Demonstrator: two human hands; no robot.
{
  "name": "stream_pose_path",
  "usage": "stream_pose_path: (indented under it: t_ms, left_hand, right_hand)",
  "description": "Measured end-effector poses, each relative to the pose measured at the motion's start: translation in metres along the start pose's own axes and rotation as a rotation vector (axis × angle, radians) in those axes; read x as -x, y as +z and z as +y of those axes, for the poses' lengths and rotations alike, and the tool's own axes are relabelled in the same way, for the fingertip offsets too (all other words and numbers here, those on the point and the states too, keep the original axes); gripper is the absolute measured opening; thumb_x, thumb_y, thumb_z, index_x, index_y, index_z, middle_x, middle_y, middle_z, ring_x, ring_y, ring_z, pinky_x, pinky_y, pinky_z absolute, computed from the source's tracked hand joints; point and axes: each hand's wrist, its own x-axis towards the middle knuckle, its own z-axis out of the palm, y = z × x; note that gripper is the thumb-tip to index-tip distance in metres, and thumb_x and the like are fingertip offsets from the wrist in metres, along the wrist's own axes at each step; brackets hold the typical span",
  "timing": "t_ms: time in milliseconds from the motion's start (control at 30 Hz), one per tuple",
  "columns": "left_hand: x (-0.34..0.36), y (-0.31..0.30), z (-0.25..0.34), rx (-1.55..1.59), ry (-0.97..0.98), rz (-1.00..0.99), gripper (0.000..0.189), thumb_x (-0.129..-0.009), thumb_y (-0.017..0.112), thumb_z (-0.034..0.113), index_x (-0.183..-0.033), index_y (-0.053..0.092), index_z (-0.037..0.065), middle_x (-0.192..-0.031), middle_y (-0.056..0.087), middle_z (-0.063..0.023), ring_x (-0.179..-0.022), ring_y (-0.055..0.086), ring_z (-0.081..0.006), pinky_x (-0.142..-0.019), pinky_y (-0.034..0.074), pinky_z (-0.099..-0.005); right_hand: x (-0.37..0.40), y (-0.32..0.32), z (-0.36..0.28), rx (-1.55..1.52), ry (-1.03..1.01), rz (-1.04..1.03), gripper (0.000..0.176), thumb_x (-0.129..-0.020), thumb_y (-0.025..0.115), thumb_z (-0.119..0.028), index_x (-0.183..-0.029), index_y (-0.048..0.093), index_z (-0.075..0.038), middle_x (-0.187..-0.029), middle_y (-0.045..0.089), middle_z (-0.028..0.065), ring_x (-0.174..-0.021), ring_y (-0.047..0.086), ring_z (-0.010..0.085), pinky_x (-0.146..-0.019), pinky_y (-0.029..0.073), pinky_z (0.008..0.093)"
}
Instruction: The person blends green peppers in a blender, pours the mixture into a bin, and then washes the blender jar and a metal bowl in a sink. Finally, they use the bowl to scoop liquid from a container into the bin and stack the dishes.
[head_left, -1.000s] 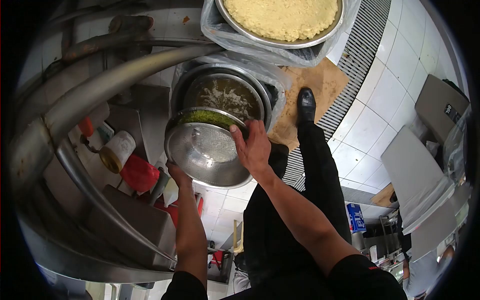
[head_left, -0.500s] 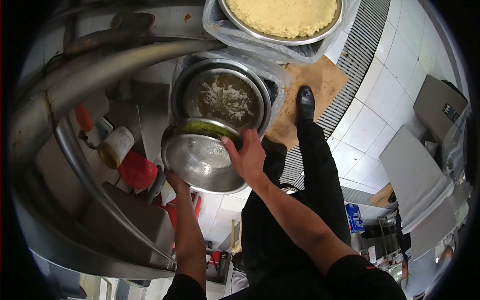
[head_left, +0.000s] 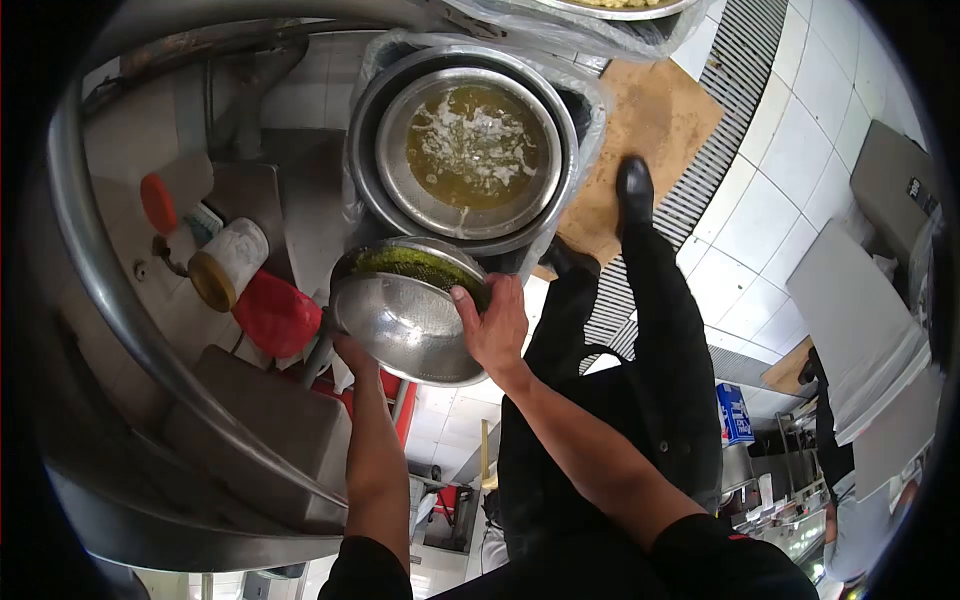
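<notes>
Both hands hold a pair of shiny metal bowls tilted together. In the nearer metal bowl (head_left: 405, 325) I see a bare, reflective inside. Behind it, a second bowl holds a green mass (head_left: 415, 264), which shows in the gap between the rims. My right hand (head_left: 498, 325) grips the right side, thumb over the rim. At the lower left edge, my left hand (head_left: 352, 355) is closed on the bowls, its fingers mostly hidden behind them. Just beyond stands a round metal pan (head_left: 395, 175) of yellowish liquid with pale foam, set inside a larger metal basin (head_left: 362, 185).
A plastic-lined container with a pan of yellow food (head_left: 625, 8) is at the top. Curved metal bars (head_left: 110, 270) run along the left, near a jar (head_left: 235, 260) and a red object (head_left: 277, 313). Brown cardboard (head_left: 640, 130) lies beside a floor grate (head_left: 735, 80).
The view has shifted, so the basin shows more fully and the yellow food has nearly left the top. The bowls remain in both hands at a similar tilt, now farther clear of the basin.
</notes>
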Motion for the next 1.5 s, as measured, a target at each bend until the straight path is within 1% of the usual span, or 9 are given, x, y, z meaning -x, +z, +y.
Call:
stream_pose_path:
  t_ms: [100,167,467,667,800,1000,1067,1400,1500]
  left_hand:
    - [-0.014,-0.016,-0.019,-0.056,-0.056,-0.028,0.045,-0.104,0.039,0.029,-0.132,0.048,-0.005,-0.128,0.057,-0.0146,-0.115,0.057,-0.0265,-0.098,0.047,-0.0373]
    - [-0.021,-0.009,-0.013,0.338,-0.226,-0.140,0.051,-0.103,0.038,0.037,-0.130,0.049,-0.005,-0.131,0.055,-0.0180,-0.120,0.054,-0.0280,-0.103,0.043,-0.0388]
    - [-0.008,0.076,0.055,0.188,-0.300,0.006,0.075,-0.102,0.033,0.053,-0.150,0.026,-0.004,-0.152,0.036,-0.0197,-0.134,0.043,-0.0277,-0.115,0.029,-0.0353]
    - [-0.043,0.028,-0.034,0.027,-0.107,0.126,0.066,-0.105,0.029,0.044,-0.149,0.029,-0.005,-0.155,0.034,-0.0189,-0.138,0.038,-0.0267,-0.117,0.024,-0.0349]
    - [-0.014,0.036,0.001,0.097,-0.100,0.162,0.063,-0.105,0.027,0.041,-0.149,0.030,-0.005,-0.154,0.034,-0.0213,-0.136,0.041,-0.0281,-0.114,0.029,-0.0379]
    - [-0.009,0.078,0.043,-0.432,-0.138,0.192,0.065,-0.104,0.026,0.043,-0.130,0.050,-0.010,-0.133,0.053,-0.0317,-0.120,0.054,-0.0414,-0.107,0.038,-0.0426]
    - [-0.005,0.115,0.065,-0.536,-0.290,0.376,0.070,-0.101,0.026,0.047,-0.120,0.057,-0.013,-0.123,0.059,-0.0337,-0.117,0.055,-0.0449,-0.105,0.039,-0.0439]
    - [-0.035,0.123,0.028,-0.634,-0.128,0.184,0.067,-0.102,0.022,0.043,-0.119,0.058,-0.010,-0.126,0.057,-0.0340,-0.118,0.054,-0.0466,-0.103,0.040,-0.0493]
    - [-0.050,0.134,0.022,-0.724,-0.134,0.163,0.054,-0.104,0.022,0.032,-0.118,0.053,-0.009,-0.123,0.058,-0.0334,-0.118,0.055,-0.0446,-0.100,0.042,-0.0476]
  right_hand:
    - [-0.008,0.007,0.003,0.001,-0.066,0.034,0.046,-0.088,0.070,-0.041,-0.096,0.055,0.002,-0.086,0.051,0.0183,-0.078,0.054,0.0388,-0.067,0.045,0.0462]
    - [-0.011,0.003,0.001,0.008,-0.027,0.010,0.045,-0.087,0.071,-0.040,-0.094,0.056,0.001,-0.086,0.052,0.0185,-0.078,0.055,0.0389,-0.065,0.046,0.0458]
    - [-0.052,-0.005,0.004,0.095,0.041,0.055,0.046,-0.087,0.070,-0.043,-0.092,0.055,0.000,-0.088,0.054,0.0174,-0.079,0.056,0.0386,-0.067,0.047,0.0470]
    - [-0.057,-0.010,0.009,0.111,0.081,-0.058,0.056,-0.082,0.072,-0.052,-0.093,0.055,-0.001,-0.089,0.056,0.0165,-0.082,0.058,0.0384,-0.067,0.049,0.0465]
    - [-0.050,-0.001,0.008,0.088,0.066,-0.114,0.059,-0.079,0.073,-0.055,-0.095,0.056,-0.001,-0.092,0.059,0.0172,-0.086,0.062,0.0388,-0.068,0.050,0.0469]
    - [-0.074,0.005,0.016,0.141,0.070,-0.083,0.058,-0.080,0.072,-0.055,-0.095,0.056,-0.001,-0.093,0.060,0.0175,-0.086,0.062,0.0405,-0.069,0.050,0.0479]
    - [-0.087,0.004,0.020,0.170,0.105,-0.078,0.060,-0.083,0.067,-0.059,-0.093,0.055,-0.001,-0.093,0.060,0.0181,-0.086,0.062,0.0408,-0.070,0.050,0.0482]
    - [-0.092,0.010,0.036,0.197,0.057,0.037,0.057,-0.083,0.069,-0.055,-0.090,0.054,-0.001,-0.089,0.059,0.0163,-0.081,0.061,0.0402,-0.066,0.049,0.0466]
    - [-0.100,0.015,0.041,0.212,0.037,0.070,0.058,-0.083,0.068,-0.057,-0.089,0.054,-0.001,-0.088,0.058,0.0161,-0.079,0.061,0.0394,-0.065,0.049,0.0459]
